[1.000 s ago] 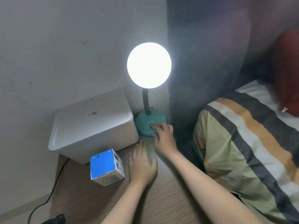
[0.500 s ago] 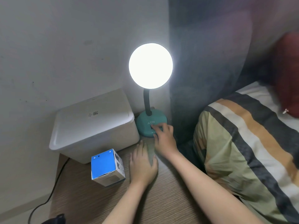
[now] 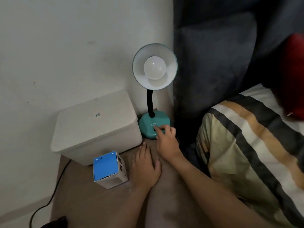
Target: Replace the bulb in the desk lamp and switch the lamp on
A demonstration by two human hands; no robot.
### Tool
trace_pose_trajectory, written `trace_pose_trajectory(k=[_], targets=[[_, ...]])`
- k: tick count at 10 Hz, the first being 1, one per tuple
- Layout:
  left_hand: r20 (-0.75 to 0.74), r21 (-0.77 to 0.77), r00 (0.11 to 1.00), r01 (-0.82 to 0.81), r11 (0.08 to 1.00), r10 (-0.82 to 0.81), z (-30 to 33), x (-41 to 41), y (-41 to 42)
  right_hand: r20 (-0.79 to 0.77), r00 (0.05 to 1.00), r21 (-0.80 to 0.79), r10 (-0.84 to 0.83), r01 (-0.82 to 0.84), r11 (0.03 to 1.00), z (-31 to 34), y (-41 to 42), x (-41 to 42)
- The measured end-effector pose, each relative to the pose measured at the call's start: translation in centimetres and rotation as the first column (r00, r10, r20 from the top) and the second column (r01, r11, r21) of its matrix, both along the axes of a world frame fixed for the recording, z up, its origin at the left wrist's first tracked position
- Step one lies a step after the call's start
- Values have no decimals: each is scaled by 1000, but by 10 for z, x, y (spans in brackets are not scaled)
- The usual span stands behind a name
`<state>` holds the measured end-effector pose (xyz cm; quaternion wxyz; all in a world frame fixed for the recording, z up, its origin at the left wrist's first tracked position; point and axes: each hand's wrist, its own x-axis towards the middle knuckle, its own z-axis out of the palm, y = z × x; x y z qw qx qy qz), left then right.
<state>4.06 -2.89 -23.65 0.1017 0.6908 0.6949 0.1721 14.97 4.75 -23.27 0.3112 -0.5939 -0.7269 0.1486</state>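
Switch step in hand: right hand (image 3: 166, 142) is pressing a fingertip on the switch at the front of the lamp (image 3: 153, 125) base, other fingers loosely curled, grasping nothing. Bulb (image 3: 154, 67) is sitting in the shade, unlit; lamp is standing at the desk's (image 3: 98, 203) back right corner. Left hand (image 3: 145, 167) is lying flat on the desk, fingers released. Next: one more press, I'd judge. Base is reading "ATN"; bulb box (image 3: 109, 169) print illegible.

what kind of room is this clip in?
Most likely a bedroom, at a bedside table. A bed with a striped blanket and a dark padded headboard sits right beside the wooden table, which holds a teal desk lamp and a white lidded bin.
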Motion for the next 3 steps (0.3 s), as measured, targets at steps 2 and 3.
trace_pose_trajectory(k=[2,3], targets=[[103,-85,995,-6,996,15,9,-1,5,-185,982,-18,24,-28,999,3,-3,7],[320,-267,936,-58,962,145,25,-2,17,-378,926,-45,-4,-14,999,10,-14,9]])
